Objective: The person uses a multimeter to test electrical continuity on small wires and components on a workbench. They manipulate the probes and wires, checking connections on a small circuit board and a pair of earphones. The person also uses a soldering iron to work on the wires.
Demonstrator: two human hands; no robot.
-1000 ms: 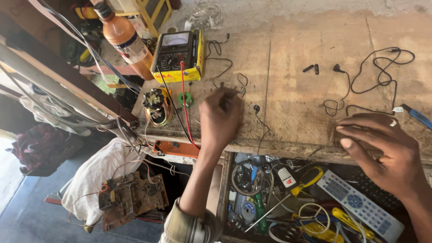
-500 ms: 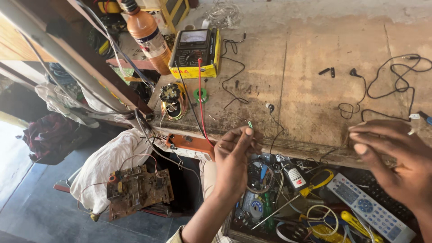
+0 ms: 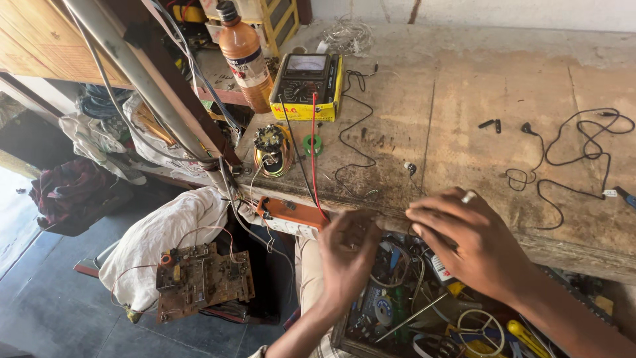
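My left hand [image 3: 348, 255] and my right hand [image 3: 464, 238] meet at the front edge of the worn wooden workbench [image 3: 464, 99], above an open drawer [image 3: 424, 311] full of tools and wires. The left hand shows its back, with fingers curled down and blurred. Fingers of the right hand bend toward the left hand, and there is a ring on one of them. Whatever lies between the fingertips is hidden. Thin dark wires [image 3: 351, 166] run across the bench toward the hands.
A yellow multimeter [image 3: 308, 83] with red and black leads stands at the back, beside an orange bottle [image 3: 245, 56]. A small speaker [image 3: 273, 149], green tape roll [image 3: 312, 144] and orange box [image 3: 291, 215] sit left. Black earphones [image 3: 563, 159] lie right. A circuit board [image 3: 202, 278] rests on white cloth below.
My left hand pulled back from the bench top to its front edge. My right hand slid left from the right side until it met the left hand.
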